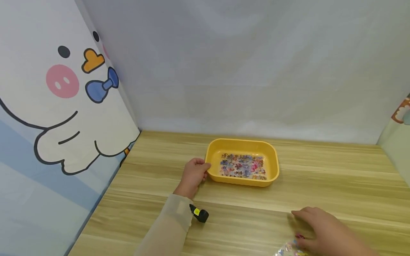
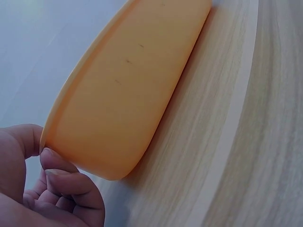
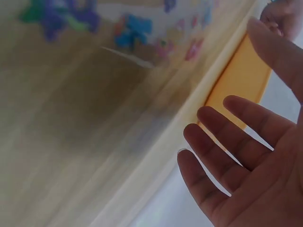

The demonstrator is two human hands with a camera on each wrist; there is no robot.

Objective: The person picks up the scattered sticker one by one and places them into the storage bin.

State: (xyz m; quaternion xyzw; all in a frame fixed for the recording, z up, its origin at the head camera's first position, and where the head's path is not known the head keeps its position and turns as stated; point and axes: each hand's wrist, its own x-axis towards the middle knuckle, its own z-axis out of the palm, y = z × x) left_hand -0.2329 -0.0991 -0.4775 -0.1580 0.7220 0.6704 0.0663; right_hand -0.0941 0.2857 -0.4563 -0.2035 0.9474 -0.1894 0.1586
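A yellow plastic tray [image 1: 241, 181] sits toward the back of the wooden table, with small colourful stickers [image 1: 238, 165] lying flat on its floor. At its left end my left hand [image 1: 193, 175] pinches the rim between thumb and curled fingers; the left wrist view shows this hold on the tray's wall [image 2: 113, 104] close up. My right hand [image 1: 330, 231] is at the front right with its fingers spread and nothing gripped. Below it, a clear sheet of colourful stickers [image 1: 289, 249] runs off the bottom edge, partly covered by the hand. That sheet [image 3: 132, 33] appears blurred in the right wrist view.
A black wrist device with a yellow label [image 1: 198, 213] is on my left sleeve. Wood-grain table [image 1: 326, 170] stretches to the right of the tray. A pale cloth wall [image 1: 240, 71] rises behind, and a cartoon-printed panel [image 1: 80, 106] borders the left side.
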